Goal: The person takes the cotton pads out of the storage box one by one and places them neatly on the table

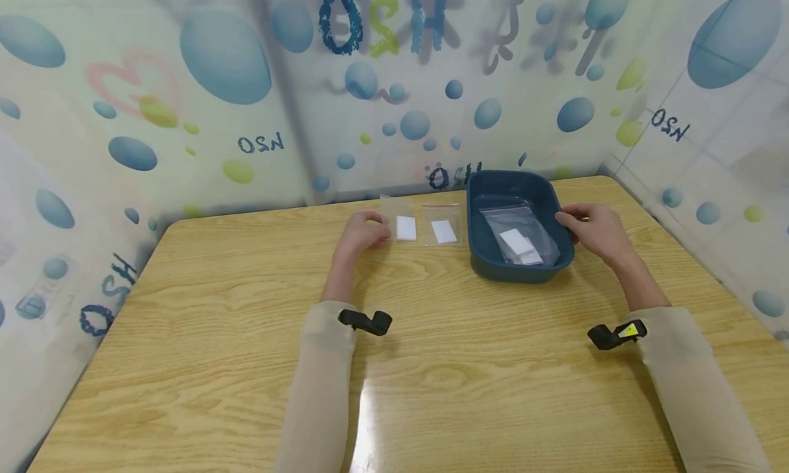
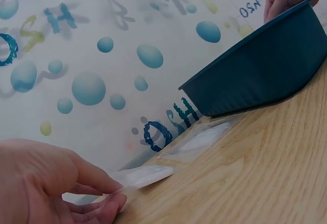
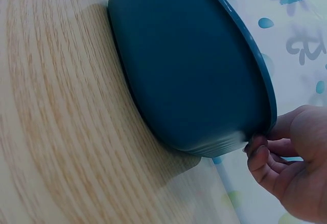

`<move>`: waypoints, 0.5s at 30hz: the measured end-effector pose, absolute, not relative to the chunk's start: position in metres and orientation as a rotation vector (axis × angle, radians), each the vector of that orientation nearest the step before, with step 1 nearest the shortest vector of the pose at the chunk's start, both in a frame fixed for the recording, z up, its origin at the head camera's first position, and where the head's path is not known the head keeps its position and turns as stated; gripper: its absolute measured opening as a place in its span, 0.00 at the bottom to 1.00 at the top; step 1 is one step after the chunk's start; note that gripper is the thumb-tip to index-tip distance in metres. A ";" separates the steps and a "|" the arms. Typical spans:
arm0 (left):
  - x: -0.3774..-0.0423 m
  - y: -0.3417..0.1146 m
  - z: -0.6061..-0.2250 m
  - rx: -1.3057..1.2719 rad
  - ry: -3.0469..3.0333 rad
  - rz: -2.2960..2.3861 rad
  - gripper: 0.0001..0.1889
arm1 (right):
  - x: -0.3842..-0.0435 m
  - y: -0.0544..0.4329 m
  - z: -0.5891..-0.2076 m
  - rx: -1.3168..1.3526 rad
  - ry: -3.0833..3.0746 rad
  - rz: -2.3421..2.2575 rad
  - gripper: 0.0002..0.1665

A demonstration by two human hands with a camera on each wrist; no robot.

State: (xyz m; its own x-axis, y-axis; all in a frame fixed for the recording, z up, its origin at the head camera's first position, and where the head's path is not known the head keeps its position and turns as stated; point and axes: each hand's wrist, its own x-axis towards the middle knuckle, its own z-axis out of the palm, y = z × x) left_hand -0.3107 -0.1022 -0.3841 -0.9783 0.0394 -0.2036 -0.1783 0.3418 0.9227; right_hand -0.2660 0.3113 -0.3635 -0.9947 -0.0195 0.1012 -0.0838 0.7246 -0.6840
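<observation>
Bag (image 1: 399, 218), clear with a white insert (image 1: 406, 228), is at the back of the wooden table (image 1: 216, 322), its left edge pinched between thumb and fingers of the left hand (image 1: 364, 232); judged best handled level, by the film margin, so the insert neither bends nor slips. Right hand (image 1: 594, 230) grips the blue bin (image 1: 518, 274) by its rim, a hold that should steady it, with further bags (image 1: 520, 244) lying inside. Second bag (image 1: 443, 231) lies between held bag and bin, in the way of any straight sideways slide, and the bubble-print wall (image 1: 364, 137) close behind leaves little room.
</observation>
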 end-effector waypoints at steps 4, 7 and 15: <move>-0.310 -0.100 -0.383 -0.143 2.477 1.617 0.14 | -0.265 0.312 -0.364 0.090 -2.833 1.140 0.32; -0.309 -0.099 -0.382 -0.159 2.519 1.549 0.13 | -0.265 0.312 -0.364 0.093 -2.830 1.142 0.32; -0.308 -0.094 -0.376 -0.195 2.575 1.403 0.13 | -0.266 0.311 -0.364 0.085 -2.832 1.138 0.31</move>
